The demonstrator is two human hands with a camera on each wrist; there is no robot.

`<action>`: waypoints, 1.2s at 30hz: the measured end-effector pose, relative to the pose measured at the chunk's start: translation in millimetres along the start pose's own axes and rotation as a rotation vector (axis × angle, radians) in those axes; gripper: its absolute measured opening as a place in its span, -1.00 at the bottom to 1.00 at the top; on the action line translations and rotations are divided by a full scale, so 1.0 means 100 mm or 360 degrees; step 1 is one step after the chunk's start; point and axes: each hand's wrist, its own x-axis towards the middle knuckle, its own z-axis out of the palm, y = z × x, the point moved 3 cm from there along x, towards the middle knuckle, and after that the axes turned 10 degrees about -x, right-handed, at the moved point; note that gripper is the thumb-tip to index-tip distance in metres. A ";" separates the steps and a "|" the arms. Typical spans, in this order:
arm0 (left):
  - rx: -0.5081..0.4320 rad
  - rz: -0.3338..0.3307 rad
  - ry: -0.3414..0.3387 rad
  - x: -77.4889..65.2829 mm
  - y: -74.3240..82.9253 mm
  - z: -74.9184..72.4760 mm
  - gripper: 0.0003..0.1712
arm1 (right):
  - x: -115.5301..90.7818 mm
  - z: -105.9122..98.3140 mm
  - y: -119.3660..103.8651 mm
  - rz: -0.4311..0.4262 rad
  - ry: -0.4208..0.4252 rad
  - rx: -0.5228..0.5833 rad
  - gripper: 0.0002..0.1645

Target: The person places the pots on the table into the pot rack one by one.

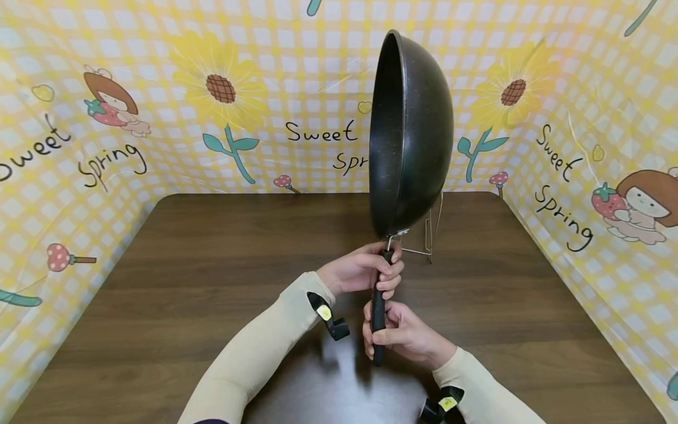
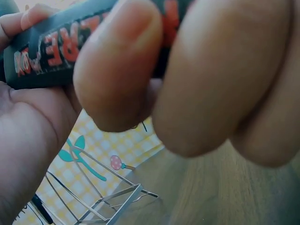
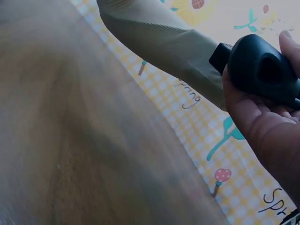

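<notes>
A deep black wok (image 1: 426,129) is held upright above the table in the head view, its hollow side facing left and its handle pointing down. My left hand (image 1: 365,268) grips the upper part of the black handle (image 1: 378,303), close to the metal neck. Lower down, my right hand (image 1: 405,333) holds the same handle near its end. Large left fingers (image 2: 201,84) wrap the handle in the left wrist view, where worn red lettering shows on it. The right wrist view shows the rounded handle end (image 3: 258,61) lying in the right palm.
Behind the wok stands a thin metal wire rack (image 1: 430,235), partly hidden by it. A brown wooden table (image 1: 238,235) lies below. Yellow checked cloth (image 1: 318,70) with flower prints walls in the back and both sides.
</notes>
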 end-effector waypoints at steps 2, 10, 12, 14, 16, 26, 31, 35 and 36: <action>0.0004 -0.0028 -0.0006 0.04 -0.02 -0.01 -0.80 | -0.02 -0.01 0.00 -0.0014 0.0013 -0.0024 -0.73; 0.0017 -0.0103 -0.0086 0.19 -0.05 -0.04 -0.83 | -0.11 -0.08 -0.02 -0.0058 0.0114 -0.0147 -0.72; 0.0025 -0.0117 -0.0110 0.23 -0.06 -0.05 -0.83 | -0.14 -0.10 -0.03 -0.0069 0.0138 -0.0161 -0.72; 0.0031 -0.0137 -0.0130 0.27 -0.06 -0.06 -0.83 | -0.16 -0.12 -0.04 -0.0076 0.0156 -0.0168 -0.72; 0.0042 -0.0156 -0.0145 0.30 -0.07 -0.08 -0.83 | -0.18 -0.13 -0.04 -0.0080 0.0167 -0.0175 -0.72; 0.0035 -0.0258 -0.0217 0.39 -0.16 -0.12 -0.80 | -0.27 -0.14 -0.03 -0.0078 0.0258 -0.0220 -0.70; 0.0051 -0.0295 -0.0237 0.44 -0.21 -0.14 -0.81 | -0.31 -0.14 -0.01 -0.0081 0.0303 -0.0253 -0.72; 0.0024 -0.0304 -0.0217 0.46 -0.25 -0.17 -0.82 | -0.34 -0.15 0.00 -0.0079 0.0331 -0.0246 -0.72; 0.0012 -0.0306 -0.0211 0.46 -0.26 -0.18 -0.82 | -0.34 -0.14 0.00 -0.0078 0.0334 -0.0234 -0.72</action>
